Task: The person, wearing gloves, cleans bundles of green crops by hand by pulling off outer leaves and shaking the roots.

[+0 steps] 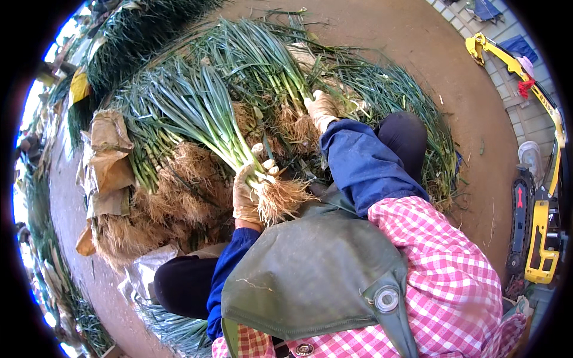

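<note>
My left hand [243, 200], in a tan work glove, is closed round the lower stems of a bunch of green garlic [221, 122]. Its bushy pale roots [280, 200] hang toward my lap, and the long leaves point up and to the left. A few small whitish bulbs show beside the stems. Farther off, my right hand [323, 111], gloved too, has its fingers curled at the stems of another clump of green garlic [268, 65] lying on the pile. Its fingertips are partly hidden.
More rooty green garlic [194, 170] is heaped at left beside brown sacking [107, 155]. A large dark-green stack [128, 42] stands far left. Loose leaves [400, 89] lie at right. A grey-green apron [310, 268] covers my lap. A yellow toy-like excavator [541, 244] stands at far right.
</note>
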Action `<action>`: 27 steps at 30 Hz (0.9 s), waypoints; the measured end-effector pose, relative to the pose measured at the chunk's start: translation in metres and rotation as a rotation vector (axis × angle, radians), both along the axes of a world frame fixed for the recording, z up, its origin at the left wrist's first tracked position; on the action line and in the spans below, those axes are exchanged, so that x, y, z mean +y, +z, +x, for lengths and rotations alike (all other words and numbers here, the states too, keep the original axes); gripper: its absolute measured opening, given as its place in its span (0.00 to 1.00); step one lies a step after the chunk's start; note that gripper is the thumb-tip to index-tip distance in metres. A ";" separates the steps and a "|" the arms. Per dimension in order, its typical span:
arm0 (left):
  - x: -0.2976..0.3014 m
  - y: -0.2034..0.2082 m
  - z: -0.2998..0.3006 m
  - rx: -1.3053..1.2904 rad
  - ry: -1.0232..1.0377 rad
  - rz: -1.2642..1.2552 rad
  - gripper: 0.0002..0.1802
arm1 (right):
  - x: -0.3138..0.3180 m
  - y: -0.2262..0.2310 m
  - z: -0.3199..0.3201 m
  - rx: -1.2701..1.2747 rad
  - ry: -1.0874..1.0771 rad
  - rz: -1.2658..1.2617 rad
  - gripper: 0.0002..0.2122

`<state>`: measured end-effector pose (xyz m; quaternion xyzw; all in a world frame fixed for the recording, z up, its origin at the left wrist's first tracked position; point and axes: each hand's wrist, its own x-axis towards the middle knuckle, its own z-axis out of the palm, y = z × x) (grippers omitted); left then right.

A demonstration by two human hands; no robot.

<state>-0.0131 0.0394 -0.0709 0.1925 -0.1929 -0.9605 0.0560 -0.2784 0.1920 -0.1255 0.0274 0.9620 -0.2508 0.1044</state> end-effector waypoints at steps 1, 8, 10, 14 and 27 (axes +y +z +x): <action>-0.005 -0.006 0.005 0.049 -0.047 0.002 0.27 | -0.002 -0.004 0.003 -0.079 -0.021 0.009 0.33; 0.006 -0.009 -0.009 0.054 -0.189 0.113 0.23 | 0.006 -0.035 -0.013 -0.242 0.018 0.234 0.30; 0.007 -0.007 -0.011 -0.042 -0.213 0.103 0.21 | 0.017 -0.033 -0.029 -0.183 0.030 0.314 0.24; -0.007 -0.014 -0.004 0.053 -0.116 0.152 0.17 | -0.006 0.021 -0.012 0.080 -0.043 0.121 0.12; -0.018 -0.022 -0.010 -0.074 0.050 0.056 0.20 | -0.027 0.009 0.079 0.164 0.407 -0.090 0.19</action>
